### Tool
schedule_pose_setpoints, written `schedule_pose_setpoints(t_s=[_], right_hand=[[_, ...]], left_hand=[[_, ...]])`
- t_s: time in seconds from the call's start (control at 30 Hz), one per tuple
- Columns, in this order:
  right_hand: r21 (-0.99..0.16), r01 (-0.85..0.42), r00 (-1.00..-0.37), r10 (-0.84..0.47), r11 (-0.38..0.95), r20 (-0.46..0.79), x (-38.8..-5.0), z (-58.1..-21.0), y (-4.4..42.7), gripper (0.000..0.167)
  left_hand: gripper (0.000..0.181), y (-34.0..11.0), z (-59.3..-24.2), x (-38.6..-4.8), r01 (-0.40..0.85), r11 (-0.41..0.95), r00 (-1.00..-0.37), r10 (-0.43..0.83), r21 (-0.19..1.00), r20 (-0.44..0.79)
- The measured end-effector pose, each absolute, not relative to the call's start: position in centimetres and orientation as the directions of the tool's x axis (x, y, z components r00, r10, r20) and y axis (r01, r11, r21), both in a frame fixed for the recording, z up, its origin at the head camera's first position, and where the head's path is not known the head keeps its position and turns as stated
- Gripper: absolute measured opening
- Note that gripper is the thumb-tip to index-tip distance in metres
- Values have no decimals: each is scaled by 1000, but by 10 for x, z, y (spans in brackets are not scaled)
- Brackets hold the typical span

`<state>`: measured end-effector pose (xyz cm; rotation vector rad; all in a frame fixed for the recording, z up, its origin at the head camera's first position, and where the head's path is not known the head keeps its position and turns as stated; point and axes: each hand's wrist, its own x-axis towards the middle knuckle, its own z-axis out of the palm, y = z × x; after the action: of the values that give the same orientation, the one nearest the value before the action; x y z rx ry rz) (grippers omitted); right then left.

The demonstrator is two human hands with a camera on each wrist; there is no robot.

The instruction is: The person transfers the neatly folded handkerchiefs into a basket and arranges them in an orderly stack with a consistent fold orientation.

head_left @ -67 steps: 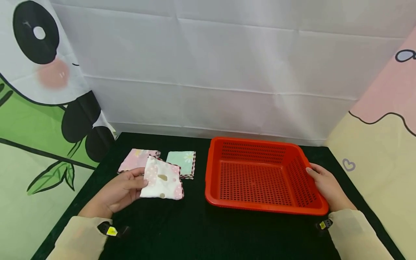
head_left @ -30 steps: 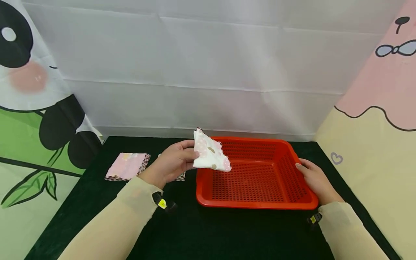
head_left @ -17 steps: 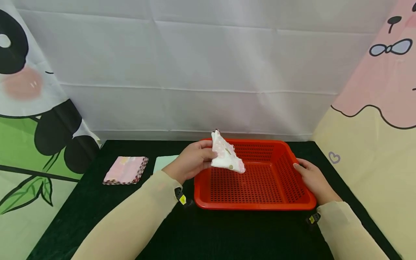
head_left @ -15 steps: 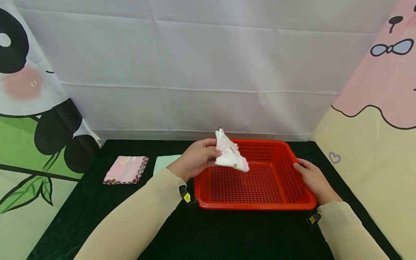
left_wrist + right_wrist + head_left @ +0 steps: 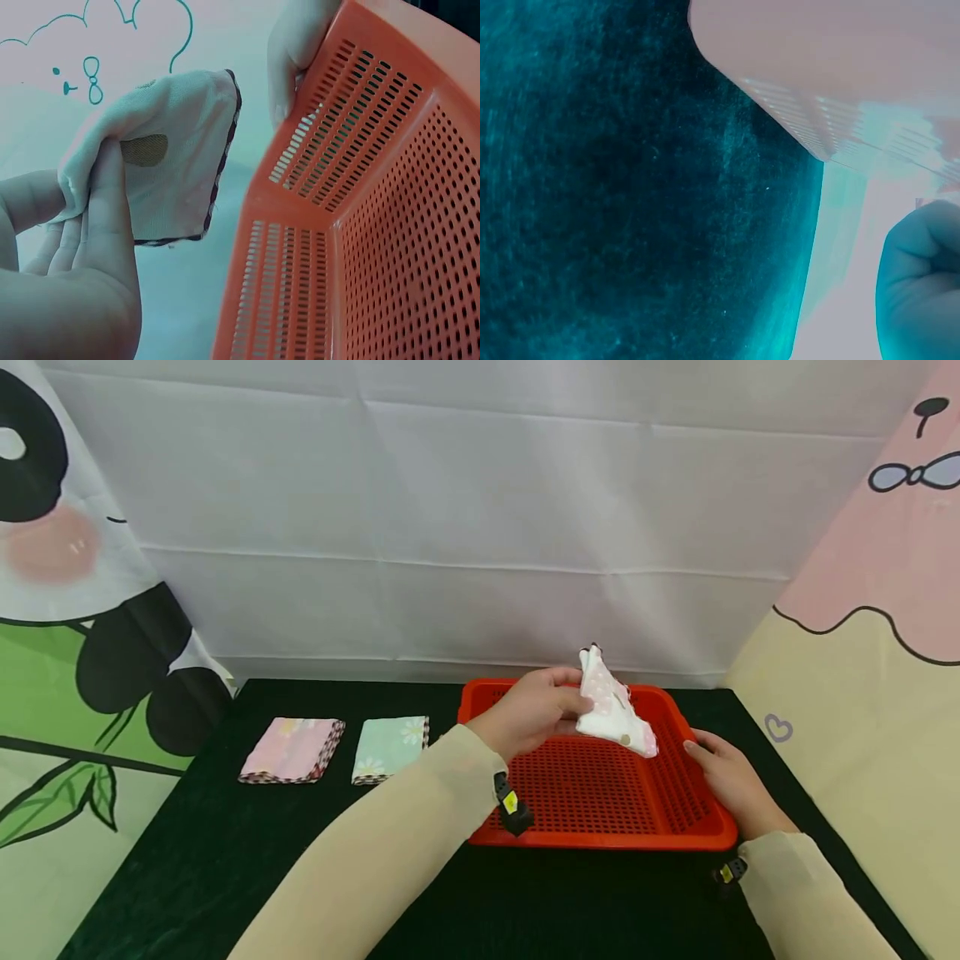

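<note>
My left hand (image 5: 534,712) pinches a folded white handkerchief (image 5: 611,708) with pink and gold spots between thumb and fingers. It hangs over the right part of a red plastic basket (image 5: 600,841), apart from its floor. In the left wrist view the handkerchief (image 5: 184,180) shows a dark checked edge, beside the basket's slotted wall (image 5: 292,277). My right hand (image 5: 738,785) grips the basket's right rim, thumb on top; its other fingers are mostly hidden. The right wrist view catches only part of the right hand (image 5: 922,285).
On the dark green cloth-covered table (image 5: 187,860), a folded pink handkerchief (image 5: 291,747) and a folded mint-green handkerchief (image 5: 392,745) lie left of the basket. My left sleeve partly covers the green one. A white fabric backdrop (image 5: 450,527) rises behind, with printed cartoon sides.
My left hand has carried the white handkerchief from over the other handkerchiefs rightward across the basket. The green handkerchief shows more again. My right hand stays on the basket's rim.
</note>
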<state>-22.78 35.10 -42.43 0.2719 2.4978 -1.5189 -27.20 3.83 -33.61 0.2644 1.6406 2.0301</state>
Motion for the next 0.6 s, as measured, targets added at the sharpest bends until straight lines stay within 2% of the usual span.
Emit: schedule_pose_setpoints(t_s=[0.27,0.6], right_hand=[[-856,266,-962,58,443,-268,-227,-425,352,69],[-870,258,-965,59,420,-257,-227,-428,352,68]], left_hand=[[40,72,-357,-282,-284,-146,-855,487,948,-181],[39,94,-385,-287,-318,-118,-861,452,941,-234]])
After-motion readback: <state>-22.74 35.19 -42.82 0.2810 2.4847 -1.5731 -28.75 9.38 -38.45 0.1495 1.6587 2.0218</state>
